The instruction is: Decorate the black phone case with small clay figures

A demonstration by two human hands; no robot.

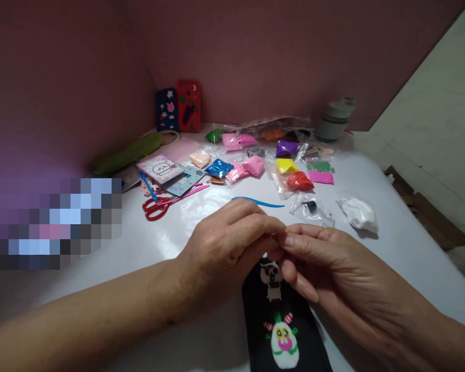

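My left hand [228,243] and my right hand [318,258] meet fingertip to fingertip above the far end of a black flat panel [256,320]. Both are closed in a pinch; whatever lies between the fingertips is hidden or too small to name. On the panel, a white clay figure with black details [273,292] sits just below the hands. Nearer to me is a white egg-shaped clay figure [284,349] with yellow eyes, a pink middle, green bits and red-striped horns. A blue modelling tool [259,202] lies beyond my left hand.
Bags of coloured clay [287,165] spread across the back of the white table [201,212]. White clay [358,214] and black clay [310,206] lie bagged at right. Red-handled scissors [155,208] and cards [161,169] are at left. Decorated cases [188,106] lean by the wall; a bottle [333,121] stands back right.
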